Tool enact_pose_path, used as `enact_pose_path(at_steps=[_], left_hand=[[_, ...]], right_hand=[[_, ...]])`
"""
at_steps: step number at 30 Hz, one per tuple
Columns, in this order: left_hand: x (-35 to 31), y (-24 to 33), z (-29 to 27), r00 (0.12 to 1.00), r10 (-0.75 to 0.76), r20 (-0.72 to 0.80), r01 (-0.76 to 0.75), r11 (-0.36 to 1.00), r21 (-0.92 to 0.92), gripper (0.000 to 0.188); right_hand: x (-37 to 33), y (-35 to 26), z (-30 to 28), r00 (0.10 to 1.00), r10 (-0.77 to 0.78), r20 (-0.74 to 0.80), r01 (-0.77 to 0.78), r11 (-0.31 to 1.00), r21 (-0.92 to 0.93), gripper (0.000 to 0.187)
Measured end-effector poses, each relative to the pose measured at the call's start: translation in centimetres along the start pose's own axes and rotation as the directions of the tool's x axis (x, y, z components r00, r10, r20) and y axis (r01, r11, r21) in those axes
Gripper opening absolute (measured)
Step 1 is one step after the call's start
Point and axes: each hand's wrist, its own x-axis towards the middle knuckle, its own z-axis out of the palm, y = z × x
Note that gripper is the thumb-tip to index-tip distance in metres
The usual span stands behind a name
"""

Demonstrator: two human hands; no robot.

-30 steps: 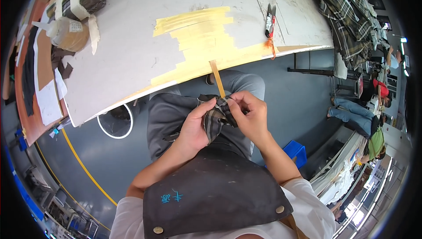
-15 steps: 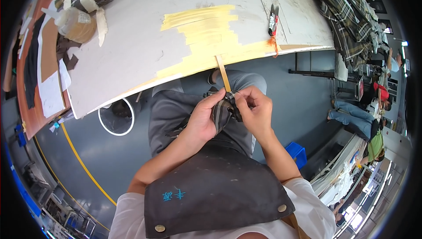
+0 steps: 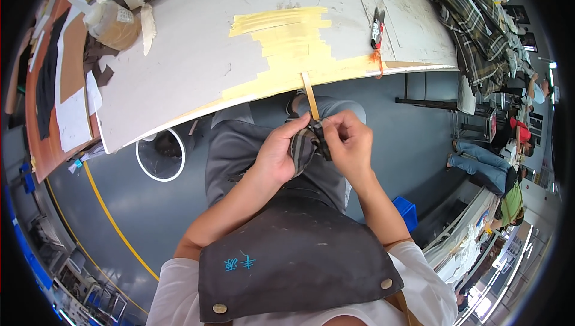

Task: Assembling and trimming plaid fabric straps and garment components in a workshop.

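Between the left hand (image 3: 277, 157) and right hand (image 3: 350, 143) sits a dark grey-and-tan plaid fabric piece (image 3: 303, 145); above them, pale yellow masking-tape strips (image 3: 293, 41) cross the off-white tabletop (image 3: 197, 56).

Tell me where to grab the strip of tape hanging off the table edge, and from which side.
Judging by its pose, grip the tape strip at its bare middle, from its right side. Its top is stuck at the table edge, its lower end sits between the left hand and right hand.

even, bright indoor light; no harsh shadows. mild glare on the white table (image 3: 197, 56). strong fisheye bending and black vignette at the rim. centre sharp, periphery soft.
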Motion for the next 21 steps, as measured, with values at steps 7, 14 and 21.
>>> enact_pose_path(at_steps=[7, 14, 21], left_hand=[[-0.3, 0.2, -0.1, 1.0, 0.009, 0.02, -0.008, 1.0, -0.013, 0.015], [0.0, -0.1, -0.4, 1.0, -0.002, 0.01, 0.002, 1.0, -0.013, 0.016], [-1.7, 0.1, -0.7, 0.997, 0.015, 0.074, -0.014, 1.0, -0.017, 0.017]], right_hand=[[0.2, -0.7, 0.6, 0.993, -0.116, 0.004, 0.115, 0.993, 0.017, 0.008], [-0.1, 0.0, 0.2, 0.996, -0.053, -0.066, 0.056, 0.997, 0.048, 0.007], [-0.5, -0.9, 0.6, 0.982, -0.19, 0.023, 0.191, 0.965, -0.179, 0.007]])
